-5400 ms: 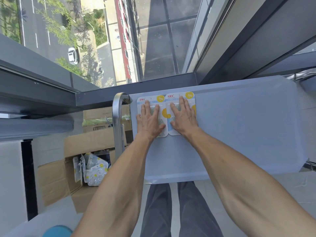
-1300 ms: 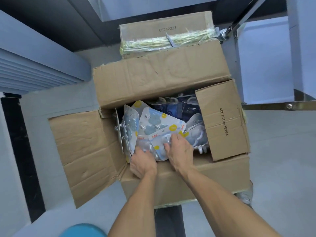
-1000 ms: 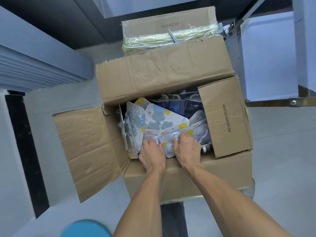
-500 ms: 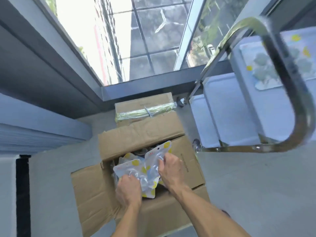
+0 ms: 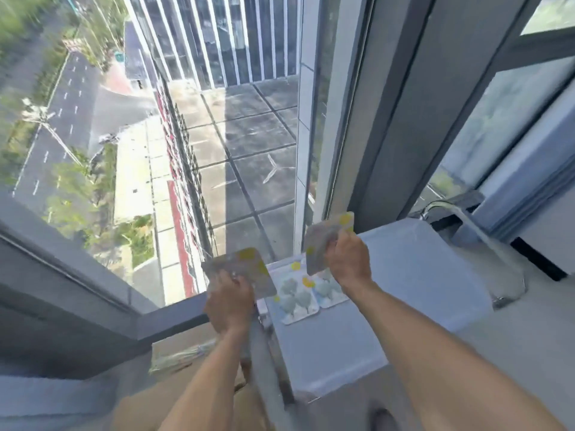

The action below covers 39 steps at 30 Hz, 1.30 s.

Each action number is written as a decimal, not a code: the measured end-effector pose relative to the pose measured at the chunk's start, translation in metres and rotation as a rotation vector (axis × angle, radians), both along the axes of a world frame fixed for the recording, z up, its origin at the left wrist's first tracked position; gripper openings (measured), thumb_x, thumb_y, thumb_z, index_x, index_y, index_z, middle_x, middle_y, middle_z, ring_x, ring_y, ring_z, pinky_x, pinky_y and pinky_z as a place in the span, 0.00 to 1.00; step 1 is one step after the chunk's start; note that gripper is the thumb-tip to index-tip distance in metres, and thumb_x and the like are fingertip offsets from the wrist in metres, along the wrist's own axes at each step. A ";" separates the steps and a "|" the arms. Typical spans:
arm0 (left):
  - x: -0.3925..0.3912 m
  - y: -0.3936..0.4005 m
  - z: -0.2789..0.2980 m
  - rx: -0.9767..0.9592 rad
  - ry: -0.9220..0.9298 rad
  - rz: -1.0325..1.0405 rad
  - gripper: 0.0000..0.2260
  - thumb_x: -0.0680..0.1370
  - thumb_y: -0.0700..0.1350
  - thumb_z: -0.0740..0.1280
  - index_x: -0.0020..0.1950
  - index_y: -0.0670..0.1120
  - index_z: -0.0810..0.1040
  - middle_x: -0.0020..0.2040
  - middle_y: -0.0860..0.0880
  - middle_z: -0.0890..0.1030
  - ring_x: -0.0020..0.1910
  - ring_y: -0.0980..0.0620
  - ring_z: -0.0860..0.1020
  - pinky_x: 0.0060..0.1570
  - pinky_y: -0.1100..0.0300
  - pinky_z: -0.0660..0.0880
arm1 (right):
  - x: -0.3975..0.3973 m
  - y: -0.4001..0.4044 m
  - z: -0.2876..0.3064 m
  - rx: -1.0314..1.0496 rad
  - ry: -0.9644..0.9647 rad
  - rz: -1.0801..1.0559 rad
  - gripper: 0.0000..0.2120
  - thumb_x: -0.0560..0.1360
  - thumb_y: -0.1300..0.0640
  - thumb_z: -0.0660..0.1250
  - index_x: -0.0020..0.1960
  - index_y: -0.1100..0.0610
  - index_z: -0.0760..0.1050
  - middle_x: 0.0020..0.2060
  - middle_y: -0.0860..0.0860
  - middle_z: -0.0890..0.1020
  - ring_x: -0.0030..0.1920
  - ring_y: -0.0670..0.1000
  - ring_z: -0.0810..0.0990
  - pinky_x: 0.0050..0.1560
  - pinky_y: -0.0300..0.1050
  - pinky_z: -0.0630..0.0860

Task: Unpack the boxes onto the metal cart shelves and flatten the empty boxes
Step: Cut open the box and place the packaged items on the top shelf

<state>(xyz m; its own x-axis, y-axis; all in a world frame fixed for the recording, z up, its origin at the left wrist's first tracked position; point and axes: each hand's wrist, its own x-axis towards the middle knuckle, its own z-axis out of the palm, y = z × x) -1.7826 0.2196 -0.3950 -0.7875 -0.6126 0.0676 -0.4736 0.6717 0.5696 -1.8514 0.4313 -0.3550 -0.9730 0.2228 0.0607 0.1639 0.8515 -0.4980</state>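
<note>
Cardboard box, brown, open (image 5: 199,396), sits low at the bottom of view beneath my left forearm, blurred; a second brown carton bound with pale strapping (image 5: 177,353) lies just beyond it by the window frame. Vertical chrome cart post (image 5: 264,362) rises between the boxes and the pale blue-grey metal cart shelf (image 5: 404,275).

My left hand (image 5: 228,306) grips a flat blister-card pack with a yellow dot (image 5: 245,269), held in the air to the left of the shelf edge, fingers curled round its lower part. My right hand (image 5: 350,259) grips another blister-card pack with yellow spots (image 5: 323,244), held upright above the shelf, not touching it.

Two matching packs with grey-green shapes and yellow dots (image 5: 306,293) lie flat side by side on the shelf's near-left corner, between my hands and lower. Chrome cart handle (image 5: 485,241) at the shelf's far right end. Beyond: dark window frame (image 5: 404,104), glass, street far below. Frame is motion-blurred; pack print is unreadable.
</note>
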 end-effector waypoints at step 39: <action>0.033 0.168 -0.202 -0.023 -0.717 -0.248 0.18 0.79 0.59 0.62 0.56 0.45 0.71 0.54 0.44 0.80 0.54 0.42 0.79 0.49 0.51 0.73 | 0.026 0.101 -0.234 0.345 -0.596 0.379 0.10 0.79 0.56 0.59 0.53 0.60 0.76 0.51 0.56 0.81 0.53 0.58 0.80 0.42 0.45 0.70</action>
